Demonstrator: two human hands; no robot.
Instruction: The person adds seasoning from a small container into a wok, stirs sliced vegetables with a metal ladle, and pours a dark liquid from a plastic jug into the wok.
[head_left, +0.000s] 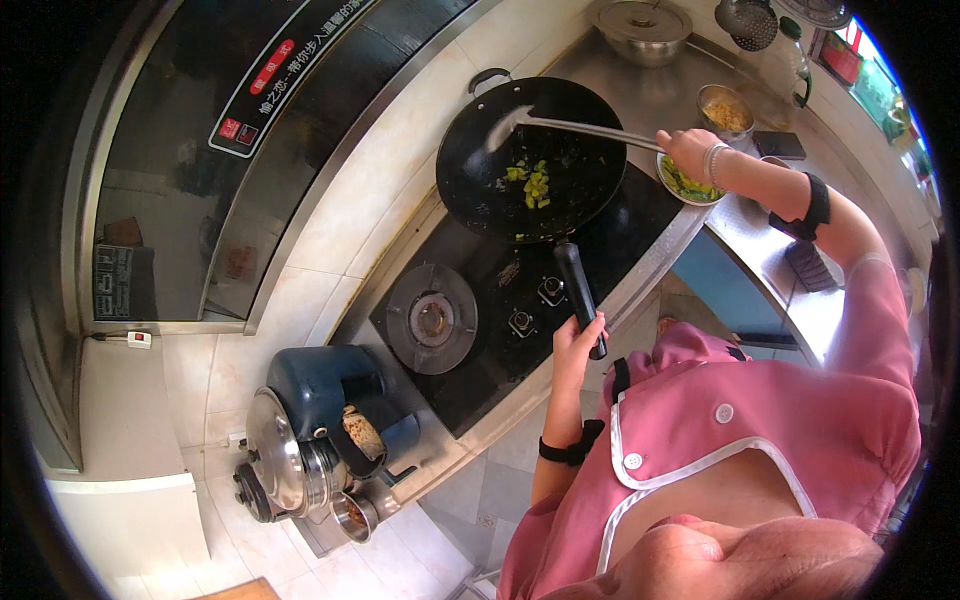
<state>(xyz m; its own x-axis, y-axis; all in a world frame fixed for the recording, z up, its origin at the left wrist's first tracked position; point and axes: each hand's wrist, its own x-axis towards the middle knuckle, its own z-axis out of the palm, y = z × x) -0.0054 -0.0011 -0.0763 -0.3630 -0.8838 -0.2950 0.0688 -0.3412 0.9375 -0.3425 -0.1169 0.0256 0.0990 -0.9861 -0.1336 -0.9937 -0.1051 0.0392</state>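
Observation:
A black wok (480, 191) rests over the far burner of the black glass gas hob, and my left hand (577, 341) grips its black handle (574, 277). Chopped green vegetable pieces (534, 184) lie in the middle of the wok. My right hand (688, 152) holds the metal handle of a spatula (585, 129), whose blade is inside the wok near its back wall, apart from the pieces. Below my right hand stands a white bowl (688, 196) of green vegetables, partly hidden by the hand and wrist.
A metal bowl of yellowish food (726, 112) and a lidded steel pot (646, 34) stand beyond the hob. Nearer are the second burner (431, 319), a dark blue air fryer (322, 382) with its basket out, and a small steel bowl (354, 517). The range hood (247, 187) hangs at left.

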